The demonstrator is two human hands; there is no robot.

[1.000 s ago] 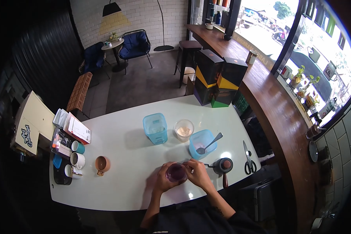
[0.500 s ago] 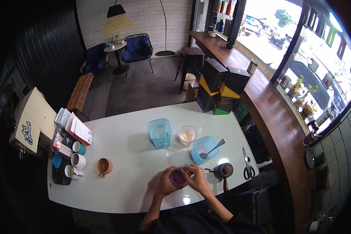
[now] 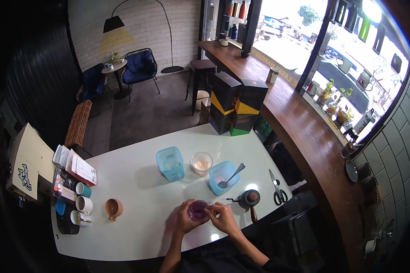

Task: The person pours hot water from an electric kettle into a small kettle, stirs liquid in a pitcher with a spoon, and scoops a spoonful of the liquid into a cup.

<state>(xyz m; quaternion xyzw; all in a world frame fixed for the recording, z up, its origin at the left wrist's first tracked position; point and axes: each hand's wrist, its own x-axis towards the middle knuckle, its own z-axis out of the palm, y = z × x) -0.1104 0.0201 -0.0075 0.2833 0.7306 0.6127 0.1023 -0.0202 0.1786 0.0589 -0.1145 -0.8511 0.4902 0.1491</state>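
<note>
Near the table's front edge, my left hand [image 3: 185, 220] is wrapped round a clear cup [image 3: 197, 211] with purple contents. Opposite it, my right hand [image 3: 222, 219] is closed with fingertips pinched at the cup's right rim; whether a handle is between them I cannot make out. Just beyond stands a blue plastic tub [image 3: 218, 184] with a spoon [image 3: 232, 176] leaning in it. A second blue tub [image 3: 170, 166] and a clear tub [image 3: 201, 164] with pale contents stand behind. To the right is a dark pot with a wooden handle [image 3: 249, 199].
Black-handled scissors [image 3: 279, 193] lie at the right edge of the white table [image 3: 141, 236]. A brown cup [image 3: 114, 209] stands left, beside several mugs [image 3: 84, 204] on a dark tray. Black boxes [image 3: 238, 104] stand at the far end, by a wooden counter [image 3: 284, 113].
The camera view has swung to the right, so the scene sits further left. Both hands stay at the cup; my right fingers have shifted outward from over its top to its right rim.
</note>
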